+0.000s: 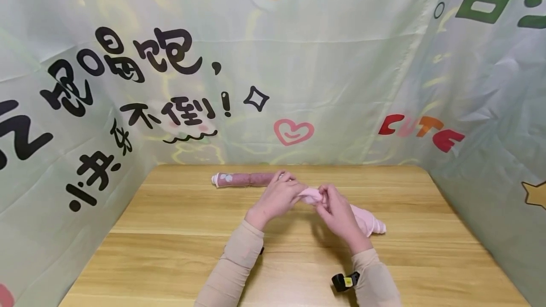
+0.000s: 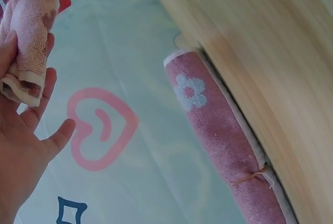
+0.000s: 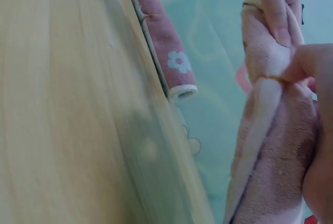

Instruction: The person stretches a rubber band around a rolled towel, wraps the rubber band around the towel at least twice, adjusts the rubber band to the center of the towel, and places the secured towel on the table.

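Observation:
A pale pink rolled towel [image 1: 362, 219] is held up between both hands over the wooden table. My left hand [image 1: 279, 197] grips its narrow left end, where a pale hem [image 2: 31, 78] shows in the left wrist view. Partway along the roll, my right hand [image 1: 339, 210] pinches at a thin yellowish-brown elastic band [image 3: 274, 78] that runs round the towel. The wider part of the towel hangs out past the right hand, its far end low near the tabletop. Some right fingertips are hidden behind the cloth.
Behind the left hand a mauve rolled towel [image 1: 239, 180] with a pale blue flower lies on the table [image 1: 170, 250], a thin band round its middle. Printed fabric walls [image 1: 341, 84] enclose the table at the back and both sides. A small black device [image 1: 344, 281] is at the right wrist.

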`<state>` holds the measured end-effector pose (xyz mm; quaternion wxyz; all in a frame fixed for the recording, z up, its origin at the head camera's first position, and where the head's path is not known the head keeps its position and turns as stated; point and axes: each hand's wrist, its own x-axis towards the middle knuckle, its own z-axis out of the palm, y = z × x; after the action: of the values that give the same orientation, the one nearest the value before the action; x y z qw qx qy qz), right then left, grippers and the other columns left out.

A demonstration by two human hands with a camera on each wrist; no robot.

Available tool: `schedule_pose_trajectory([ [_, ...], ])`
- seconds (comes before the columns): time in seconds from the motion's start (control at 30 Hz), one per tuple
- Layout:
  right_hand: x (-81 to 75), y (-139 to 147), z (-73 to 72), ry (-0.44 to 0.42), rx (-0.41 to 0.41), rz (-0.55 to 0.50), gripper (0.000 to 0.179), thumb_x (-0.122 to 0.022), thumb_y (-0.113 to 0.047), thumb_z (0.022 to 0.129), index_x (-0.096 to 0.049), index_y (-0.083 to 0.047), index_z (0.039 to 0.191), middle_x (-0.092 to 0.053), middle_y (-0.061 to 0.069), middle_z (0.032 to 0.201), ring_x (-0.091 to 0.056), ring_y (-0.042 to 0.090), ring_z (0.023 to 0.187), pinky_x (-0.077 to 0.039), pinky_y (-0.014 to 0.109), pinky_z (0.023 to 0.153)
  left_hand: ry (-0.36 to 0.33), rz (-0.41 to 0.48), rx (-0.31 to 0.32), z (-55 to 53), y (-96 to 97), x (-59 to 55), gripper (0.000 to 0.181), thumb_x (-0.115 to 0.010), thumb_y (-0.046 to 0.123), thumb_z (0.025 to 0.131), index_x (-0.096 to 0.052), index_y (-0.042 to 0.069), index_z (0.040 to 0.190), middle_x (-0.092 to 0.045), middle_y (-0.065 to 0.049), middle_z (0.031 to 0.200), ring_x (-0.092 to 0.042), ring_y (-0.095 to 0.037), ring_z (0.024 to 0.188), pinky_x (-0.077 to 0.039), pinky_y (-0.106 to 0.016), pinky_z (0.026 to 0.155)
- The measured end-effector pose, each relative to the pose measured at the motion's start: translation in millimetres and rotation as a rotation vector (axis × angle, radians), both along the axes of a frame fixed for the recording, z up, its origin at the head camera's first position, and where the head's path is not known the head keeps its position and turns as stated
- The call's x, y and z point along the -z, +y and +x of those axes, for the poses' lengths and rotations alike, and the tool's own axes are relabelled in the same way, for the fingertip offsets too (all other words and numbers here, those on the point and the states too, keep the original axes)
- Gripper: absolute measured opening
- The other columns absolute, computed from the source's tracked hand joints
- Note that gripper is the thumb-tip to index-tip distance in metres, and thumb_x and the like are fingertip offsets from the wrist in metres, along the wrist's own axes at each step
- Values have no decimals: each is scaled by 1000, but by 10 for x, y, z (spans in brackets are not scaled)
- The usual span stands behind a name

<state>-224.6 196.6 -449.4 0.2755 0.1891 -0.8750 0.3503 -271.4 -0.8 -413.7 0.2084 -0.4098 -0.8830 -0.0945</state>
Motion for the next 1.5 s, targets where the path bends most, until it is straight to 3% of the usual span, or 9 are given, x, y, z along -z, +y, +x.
schedule_pose_trajectory([
  [0.23, 5, -71, -9, 34, 159, -10, 37, -59, 0, 75, -53, 1, 111, -67, 15, 92, -63, 30, 76, -50, 45, 71, -14, -14, 26, 12, 40, -21, 22, -58, 35, 96, -71, 26, 112, -74, 12, 104, -58, -13, 109, -37, -45, 111],
  [0.47, -35, 47, -16, -148, 301, -97, 42, -57, -2, 79, -53, -2, 120, -70, 16, 108, -68, 33, 97, -50, 49, 85, -9, 31, 20, 19, 3, -41, 23, -58, 34, 96, -72, 25, 112, -74, 12, 103, -58, -14, 111, -35, -48, 113],
  [0.57, -59, 112, -14, -185, 334, -124, 37, -55, -3, 81, -55, -4, 118, -69, 15, 106, -67, 30, 95, -50, 47, 84, -9, 37, 25, 20, -13, -61, 23, -57, 34, 97, -71, 25, 113, -74, 12, 104, -58, -14, 111, -35, -48, 113],
  [0.7, -67, 157, -15, -151, 295, -99, 30, -58, -6, 80, -59, -5, 110, -67, 10, 98, -63, 22, 84, -50, 38, 74, 3, 43, 22, 27, -23, -77, 24, -57, 33, 97, -70, 24, 116, -74, 11, 105, -58, -14, 112, -34, -46, 114],
  [0.87, -32, 230, -25, -82, 107, -65, 35, -65, -4, 76, -63, -4, 111, -66, 10, 100, -54, 10, 78, -47, 23, 67, 12, 62, 22, 19, -34, -63, 26, -58, 31, 97, -69, 24, 119, -74, 10, 108, -57, -16, 114, -35, -46, 114],
  [1.0, -22, 317, -24, -164, -42, -58, 43, -67, -7, 82, -59, -6, 124, -66, 12, 109, -52, 5, 83, -48, 21, 70, 54, 91, 39, -4, -48, -43, 26, -60, 30, 95, -69, 24, 119, -73, 8, 110, -58, -17, 114, -37, -46, 111],
  [1.1, -38, 370, -12, -265, -93, -49, 49, -68, -14, 87, -55, -8, 133, -65, 12, 116, -56, 9, 91, -51, 24, 78, 92, 109, 61, -25, -69, -32, 26, -61, 28, 95, -69, 24, 119, -73, 8, 111, -58, -18, 114, -38, -46, 109],
  [1.33, -62, 434, 21, -390, -12, -4, 49, -73, -26, 83, -60, -12, 128, -68, 12, 110, -59, 16, 88, -49, 31, 76, 107, 110, 67, -47, -101, -43, 27, -61, 30, 94, -68, 25, 120, -72, 9, 112, -57, -17, 116, -38, -47, 110],
  [1.5, -59, 436, 20, -360, 20, 8, 42, -75, -22, 81, -64, -9, 119, -70, 13, 107, -61, 19, 88, -49, 34, 75, 91, 85, 63, -30, -96, -66, 29, -64, 38, 92, -69, 25, 117, -72, 8, 113, -56, -18, 116, -37, -48, 111],
])
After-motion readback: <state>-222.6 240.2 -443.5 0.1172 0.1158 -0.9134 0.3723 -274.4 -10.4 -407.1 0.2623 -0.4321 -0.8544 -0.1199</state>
